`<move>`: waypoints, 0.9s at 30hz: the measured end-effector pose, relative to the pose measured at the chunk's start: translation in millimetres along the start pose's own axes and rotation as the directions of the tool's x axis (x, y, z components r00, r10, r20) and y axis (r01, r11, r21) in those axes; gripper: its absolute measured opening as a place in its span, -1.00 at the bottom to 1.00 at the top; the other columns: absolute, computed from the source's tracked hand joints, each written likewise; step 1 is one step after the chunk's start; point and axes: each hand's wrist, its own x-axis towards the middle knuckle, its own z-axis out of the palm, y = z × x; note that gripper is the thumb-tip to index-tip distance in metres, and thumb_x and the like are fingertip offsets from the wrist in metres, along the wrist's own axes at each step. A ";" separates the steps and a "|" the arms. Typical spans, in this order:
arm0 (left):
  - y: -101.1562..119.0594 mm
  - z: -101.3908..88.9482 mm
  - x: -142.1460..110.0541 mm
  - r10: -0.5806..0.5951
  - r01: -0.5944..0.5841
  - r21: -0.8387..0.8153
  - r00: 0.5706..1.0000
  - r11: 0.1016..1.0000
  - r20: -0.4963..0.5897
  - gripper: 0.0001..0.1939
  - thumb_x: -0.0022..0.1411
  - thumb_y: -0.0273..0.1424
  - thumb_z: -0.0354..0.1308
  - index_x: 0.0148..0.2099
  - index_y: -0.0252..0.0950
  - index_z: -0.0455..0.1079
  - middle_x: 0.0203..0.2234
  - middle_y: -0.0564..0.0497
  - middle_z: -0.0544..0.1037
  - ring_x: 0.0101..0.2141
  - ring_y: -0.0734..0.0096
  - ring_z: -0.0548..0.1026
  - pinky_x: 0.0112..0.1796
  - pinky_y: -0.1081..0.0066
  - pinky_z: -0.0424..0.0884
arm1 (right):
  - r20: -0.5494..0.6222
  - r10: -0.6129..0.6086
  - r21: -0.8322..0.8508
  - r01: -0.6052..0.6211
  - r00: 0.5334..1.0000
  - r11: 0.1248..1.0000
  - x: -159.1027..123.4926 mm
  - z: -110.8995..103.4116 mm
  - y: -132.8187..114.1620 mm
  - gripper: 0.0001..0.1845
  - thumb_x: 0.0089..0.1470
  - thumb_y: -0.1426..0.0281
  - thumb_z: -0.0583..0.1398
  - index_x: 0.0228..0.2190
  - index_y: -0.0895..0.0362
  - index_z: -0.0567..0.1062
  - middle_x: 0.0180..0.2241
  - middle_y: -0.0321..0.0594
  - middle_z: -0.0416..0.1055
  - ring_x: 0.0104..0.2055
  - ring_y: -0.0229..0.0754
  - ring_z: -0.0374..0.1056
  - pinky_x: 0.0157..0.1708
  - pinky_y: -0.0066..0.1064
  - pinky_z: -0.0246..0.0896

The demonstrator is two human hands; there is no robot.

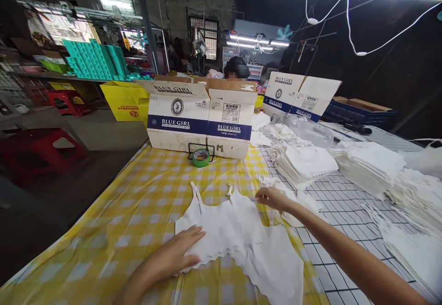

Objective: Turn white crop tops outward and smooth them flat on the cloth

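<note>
A white camisole with thin straps lies spread on the yellow checked tablecloth, its scalloped hem towards me. My left hand rests flat on its left side, fingers stretched and thumb apart. Above the garment's upper right edge is my right hand, its fingers curled downward and together; whatever they hold, if anything, is hidden. Beside and partly beneath that hand lies another crumpled white garment.
Stacks of white garments stand on the grid-patterned cloth at right. A roll of green tape sits before a BLUE GIRL carton. Beyond it a person is partly visible. Red stools are at left.
</note>
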 end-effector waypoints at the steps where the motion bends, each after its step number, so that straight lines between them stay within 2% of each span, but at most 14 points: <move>1: 14.2 2.7 18.1 0.036 -0.035 0.014 0.998 0.999 -0.048 -0.48 0.14 -0.27 0.07 0.17 0.01 0.19 0.19 0.11 0.20 0.19 0.30 0.12 0.17 0.25 0.04 | -0.060 0.015 -0.016 -0.016 0.998 1.000 16.0 1.3 -2.5 -0.68 0.06 0.48 0.06 -0.15 0.13 0.49 -0.24 -0.12 0.45 -0.29 -0.15 0.38 -0.27 -0.38 0.20; 3: 41.2 17.0 59.8 0.129 -0.121 0.067 0.983 0.990 -0.134 -0.49 0.20 -0.23 -0.01 0.20 -0.11 0.16 0.20 0.03 0.20 0.20 0.29 0.11 0.17 0.25 0.05 | -0.139 0.001 -0.036 -0.007 0.990 0.999 48.0 10.0 -12.5 -0.51 0.04 0.57 0.02 0.03 0.09 0.34 0.00 -0.08 0.30 -0.13 -0.13 0.34 -0.16 -0.34 0.18; 5: 60.1 39.1 98.6 0.193 -0.161 0.167 0.961 0.973 -0.199 -0.46 0.22 -0.24 -0.02 0.23 -0.21 0.11 0.22 -0.05 0.15 0.22 0.24 0.06 0.18 0.16 0.01 | -0.151 -0.060 -0.049 0.053 0.987 0.997 76.3 23.1 -25.4 -0.42 0.00 0.63 0.03 0.05 0.01 0.30 0.14 -0.16 0.15 0.03 -0.13 0.23 -0.05 -0.33 0.13; 7: 67.7 61.6 125.4 0.195 -0.155 0.189 0.956 0.970 -0.220 -0.45 0.21 -0.26 0.01 0.23 -0.23 0.10 0.25 -0.09 0.08 0.24 0.19 -0.01 0.19 0.08 -0.04 | -0.113 -0.122 -0.049 0.117 0.986 0.992 99.4 33.8 -34.5 -0.51 -0.03 0.63 0.08 -0.07 0.01 0.42 0.13 -0.20 0.17 0.10 -0.10 0.15 0.02 -0.29 0.08; 9: 65.5 79.0 138.1 0.196 -0.147 0.206 0.951 0.967 -0.238 -0.45 0.22 -0.26 -0.01 0.24 -0.22 0.08 0.26 -0.09 0.03 0.25 0.18 -0.05 0.20 0.04 -0.08 | -0.071 -0.139 -0.028 0.137 0.988 0.990 118.6 36.5 -35.3 -0.69 -0.04 0.60 0.14 -0.26 0.09 0.51 0.02 -0.14 0.31 0.07 -0.06 0.16 0.03 -0.25 0.07; 11: 58.6 90.1 140.7 0.224 -0.155 0.256 0.937 0.954 -0.269 -0.46 0.25 -0.24 -0.05 0.25 -0.18 0.04 0.27 -0.05 0.01 0.25 0.21 -0.06 0.20 0.04 -0.09 | -0.064 -0.092 0.020 0.094 0.994 0.995 135.7 29.8 -28.3 -0.80 -0.01 0.58 0.14 -0.34 0.15 0.52 -0.12 -0.08 0.40 0.01 -0.05 0.21 0.00 -0.23 0.10; 15: 47.9 97.7 139.0 0.295 -0.170 0.368 0.902 0.914 -0.316 -0.47 0.28 -0.21 -0.13 0.27 -0.15 -0.04 0.27 -0.01 0.02 0.25 0.27 -0.04 0.20 0.08 -0.03 | -0.058 0.086 0.201 -0.073 0.995 0.977 161.3 9.5 -8.0 -0.79 0.15 0.41 0.10 -0.18 0.20 0.43 -0.17 -0.12 0.39 -0.12 -0.13 0.31 -0.10 -0.19 0.23; 18: 47.1 98.2 140.3 0.312 -0.168 0.401 0.892 0.900 -0.327 -0.47 0.30 -0.22 -0.16 0.28 -0.18 -0.05 0.27 -0.04 0.03 0.24 0.27 -0.02 0.19 0.08 0.00 | 0.052 0.175 0.346 -0.182 0.983 0.920 167.3 9.2 -0.7 -0.69 0.16 0.28 0.11 -0.11 0.20 0.36 -0.15 -0.16 0.37 -0.19 -0.19 0.35 -0.21 -0.24 0.32; 21: 48.1 98.1 140.7 0.320 -0.170 0.408 0.887 0.897 -0.334 -0.48 0.30 -0.22 -0.17 0.28 -0.18 -0.05 0.26 -0.04 0.04 0.24 0.28 -0.01 0.19 0.08 0.00 | 0.185 0.236 0.420 -0.294 0.954 0.859 165.0 15.6 1.0 -0.69 0.16 0.28 0.10 -0.12 0.21 0.36 -0.19 -0.17 0.38 -0.26 -0.23 0.36 -0.29 -0.30 0.35; 24: 48.3 97.8 139.5 0.320 -0.170 0.401 0.883 0.900 -0.344 -0.48 0.30 -0.20 -0.18 0.27 -0.16 -0.03 0.26 -0.02 0.06 0.24 0.30 0.00 0.19 0.08 0.00 | 0.294 0.276 0.431 -0.385 0.915 0.816 162.2 10.3 3.2 -0.74 0.17 0.27 0.10 -0.23 0.22 0.40 -0.33 -0.25 0.39 -0.41 -0.33 0.34 -0.42 -0.42 0.32; 27: 47.8 97.8 139.1 0.315 -0.167 0.397 0.886 0.902 -0.341 -0.48 0.30 -0.21 -0.16 0.27 -0.16 -0.03 0.26 -0.02 0.05 0.23 0.30 0.01 0.18 0.08 0.01 | 0.378 0.251 0.448 -0.414 0.891 0.793 160.4 -10.4 5.7 -0.74 0.04 0.26 0.20 -0.49 0.22 0.40 -0.59 -0.34 0.32 -0.58 -0.38 0.25 -0.60 -0.54 0.14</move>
